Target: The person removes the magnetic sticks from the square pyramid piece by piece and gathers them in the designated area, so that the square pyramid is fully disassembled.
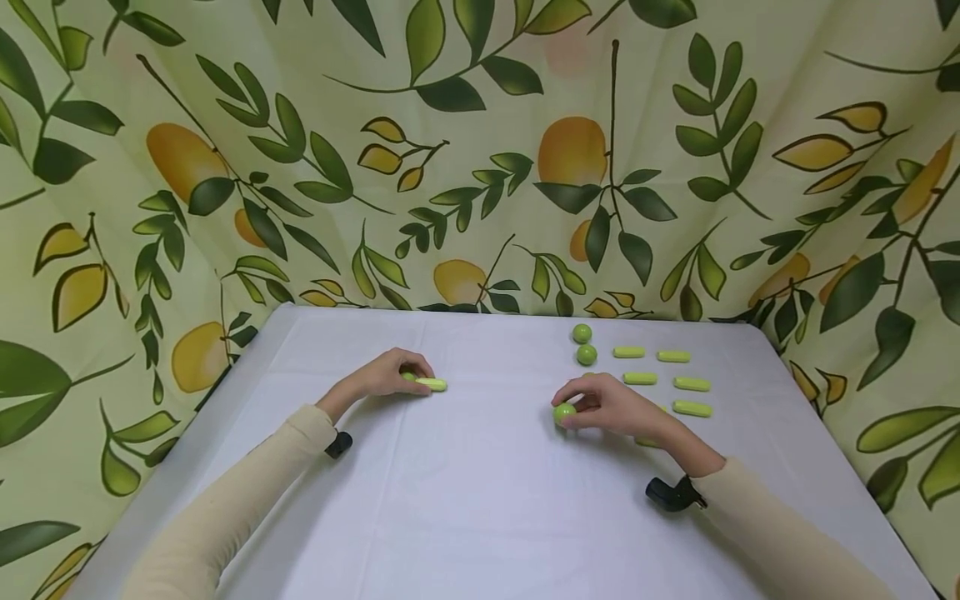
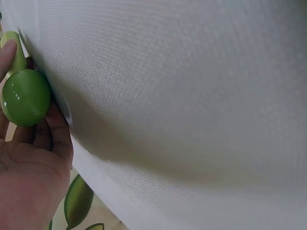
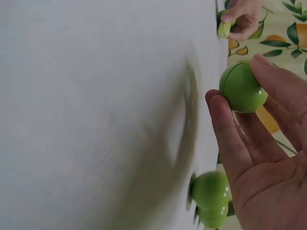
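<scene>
My left hand [image 1: 386, 375] is at the left of the table, gripping a light green rod [image 1: 433, 384] between thumb and fingers. A glossy green ball [image 2: 26, 98] sits at the rod's near end, inside the same hand; whether the two are joined I cannot tell. Over on the right, my right hand [image 1: 618, 406] pinches another green ball [image 1: 564, 413] between thumb and fingertips. A seam line runs round this ball in the right wrist view, where it appears held off the cloth. Behind the right hand, part of a ball and some rods are hidden.
Two green balls [image 1: 587, 355] stand in a line beyond my right hand. To their right, several light green rods [image 1: 692, 384] lie in rows on the white tablecloth [image 1: 465, 500]. A leaf-and-fruit patterned curtain [image 1: 495, 125] encloses the table's back and sides.
</scene>
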{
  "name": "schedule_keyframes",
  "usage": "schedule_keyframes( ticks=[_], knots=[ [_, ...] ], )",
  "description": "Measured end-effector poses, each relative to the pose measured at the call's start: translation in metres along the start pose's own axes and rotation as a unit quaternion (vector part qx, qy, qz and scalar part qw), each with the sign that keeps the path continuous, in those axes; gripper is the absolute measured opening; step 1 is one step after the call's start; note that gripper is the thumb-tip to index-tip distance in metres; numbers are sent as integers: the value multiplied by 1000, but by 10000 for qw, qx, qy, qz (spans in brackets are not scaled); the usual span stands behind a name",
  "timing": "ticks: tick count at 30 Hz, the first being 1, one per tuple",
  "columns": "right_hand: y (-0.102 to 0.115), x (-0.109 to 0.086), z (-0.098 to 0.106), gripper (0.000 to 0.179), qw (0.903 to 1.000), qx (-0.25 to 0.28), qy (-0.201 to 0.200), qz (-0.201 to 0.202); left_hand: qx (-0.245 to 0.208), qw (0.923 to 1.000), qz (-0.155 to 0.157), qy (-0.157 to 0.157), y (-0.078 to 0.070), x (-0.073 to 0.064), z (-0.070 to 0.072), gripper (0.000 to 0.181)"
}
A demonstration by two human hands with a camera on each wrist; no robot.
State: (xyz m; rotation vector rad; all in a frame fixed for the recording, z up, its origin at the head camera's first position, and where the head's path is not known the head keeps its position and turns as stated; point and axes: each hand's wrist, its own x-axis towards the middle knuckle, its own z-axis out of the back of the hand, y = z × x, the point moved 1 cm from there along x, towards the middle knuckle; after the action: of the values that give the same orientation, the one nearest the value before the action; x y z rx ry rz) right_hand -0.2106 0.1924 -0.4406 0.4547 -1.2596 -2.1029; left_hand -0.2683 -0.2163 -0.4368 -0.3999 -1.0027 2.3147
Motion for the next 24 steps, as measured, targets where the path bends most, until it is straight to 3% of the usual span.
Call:
schedule_keyframes(
  ticks=[7,24],
  knots=[
    [-4,-20,11,28,9993,222,-177,-244,13,10000,-9,11,2,-1,-1,15],
    [-10,-39,19,30,9982,-197,-489,-286,-1,10000,-77,33,-1,-1,0,15]
  ],
)
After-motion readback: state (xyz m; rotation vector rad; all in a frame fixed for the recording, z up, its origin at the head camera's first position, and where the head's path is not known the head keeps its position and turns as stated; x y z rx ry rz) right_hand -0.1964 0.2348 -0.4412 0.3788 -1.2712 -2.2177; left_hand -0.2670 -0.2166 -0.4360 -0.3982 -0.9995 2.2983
